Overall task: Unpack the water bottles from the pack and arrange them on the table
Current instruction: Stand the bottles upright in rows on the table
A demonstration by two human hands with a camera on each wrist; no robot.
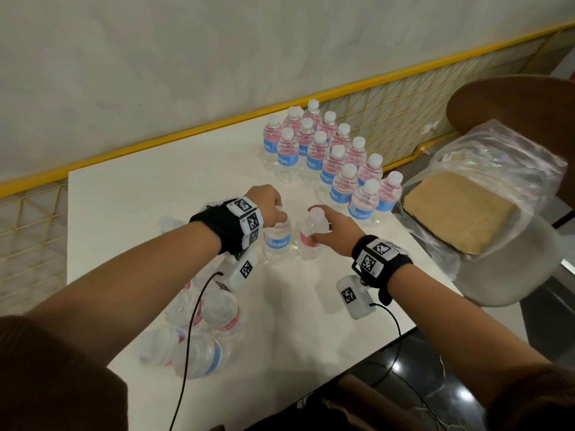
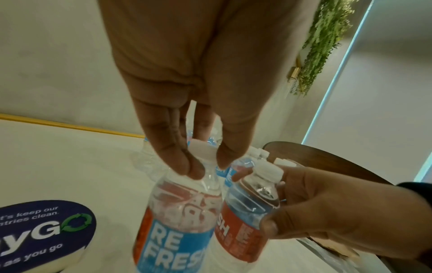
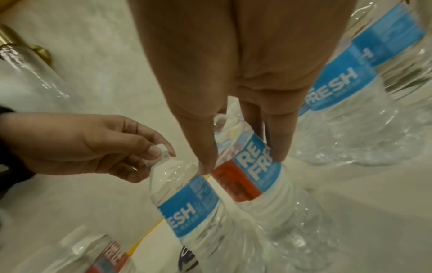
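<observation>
Both hands reach forward over the white tabletop (image 1: 130, 197) in the head view, forearms stretched out and wrists bent down: the left hand (image 1: 264, 202) pinches the cap of the left bottle (image 1: 278, 241), while the right hand (image 1: 334, 231) wraps the shoulder of the right bottle (image 1: 311, 236); the two bottles stand upright, just beside each other. Behind them, near the yellow rail (image 1: 186, 133), a cluster of bottles (image 1: 326, 157) stands in rows, and the torn pack (image 1: 199, 331) with lying bottles sits near the person, under the left forearm. A chair (image 1: 510, 275) at the right carries a plastic bag (image 1: 497, 169) with cardboard. From the left wrist, the left hand (image 2: 198, 83) points down, thumb and fingertips (image 2: 187, 166) closed on the white cap of the left bottle (image 2: 177, 230); the right hand (image 2: 327, 212) comes in from the right, thumb and fingers curled round the right bottle (image 2: 245, 212) below its cap. A blue sticker (image 2: 44, 232) lies on the tabletop. From the right wrist, the right hand (image 3: 245, 73) hangs downward with thumb and fingers either side of the right bottle (image 3: 261, 175), and the left hand (image 3: 98, 146) nips the cap of the left bottle (image 3: 189, 212).
</observation>
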